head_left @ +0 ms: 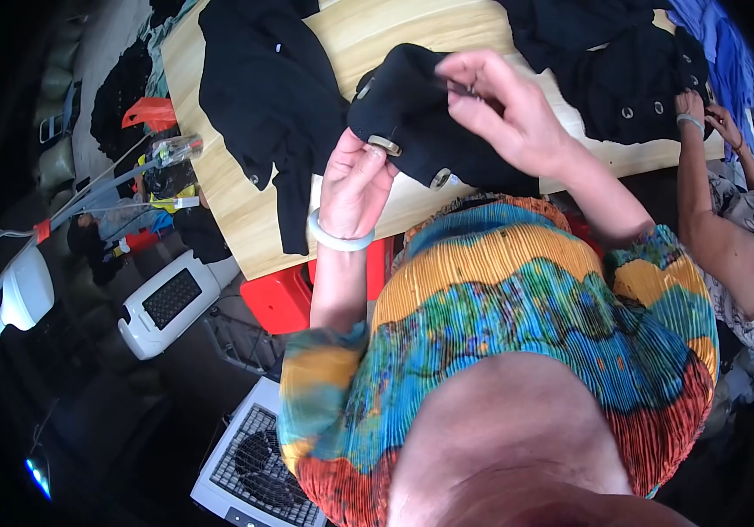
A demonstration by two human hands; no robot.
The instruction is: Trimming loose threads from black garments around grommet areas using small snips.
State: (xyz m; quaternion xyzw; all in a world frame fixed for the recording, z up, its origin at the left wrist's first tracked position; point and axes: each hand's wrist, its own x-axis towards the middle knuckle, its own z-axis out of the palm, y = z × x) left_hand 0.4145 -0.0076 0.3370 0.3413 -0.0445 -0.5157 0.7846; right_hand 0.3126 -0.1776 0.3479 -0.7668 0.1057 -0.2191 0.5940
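Note:
A black garment (421, 114) with large, shiny round buttons hangs over the near edge of the table in front of me. My left hand (355, 186), with a pale bangle at the wrist, pinches the cloth at one gold-rimmed button (383, 145) between thumb and fingers. Another button (440, 178) shows lower down on the same garment. Raised above the cloth, to the right of that button, my right hand (513, 114) has thumb and fingertips drawn together. Something small and dark shows at its fingertips, too blurred to name.
A second black garment (267, 97) lies on the wooden table (219, 198) at left. At right, a co-worker's hands (702, 114) handle another black garment (627, 83). A red stool (276, 301), a white lamp (28, 288) and a fan unit (258, 457) stand at lower left.

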